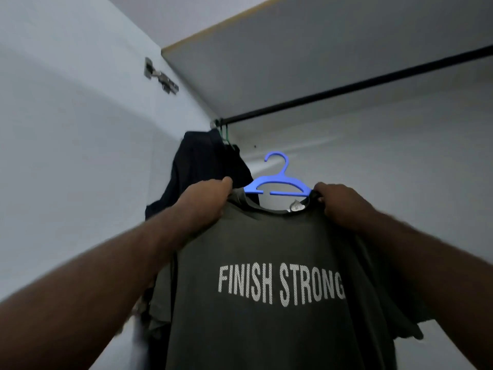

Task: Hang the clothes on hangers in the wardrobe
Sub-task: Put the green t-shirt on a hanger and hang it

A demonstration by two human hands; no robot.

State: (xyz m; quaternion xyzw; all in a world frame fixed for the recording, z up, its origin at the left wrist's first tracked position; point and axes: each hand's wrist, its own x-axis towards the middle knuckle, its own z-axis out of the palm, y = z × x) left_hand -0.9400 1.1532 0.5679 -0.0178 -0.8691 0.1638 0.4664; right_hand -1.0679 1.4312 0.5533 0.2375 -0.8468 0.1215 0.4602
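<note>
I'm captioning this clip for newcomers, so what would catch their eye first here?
The dark grey T-shirt lettered FINISH STRONG fills the lower middle, gripped at its shoulders by the left hand and right hand. A bright blue hanger sits in its collar, hook not yet on the black rail overhead. A black garment hangs at the rail's left end.

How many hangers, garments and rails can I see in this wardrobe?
Hangers: 2, the blue hanger and a green hanger.
Garments: 2, the grey T-shirt and a black garment.
Rails: 1, the black rail.
Total: 5.
</note>
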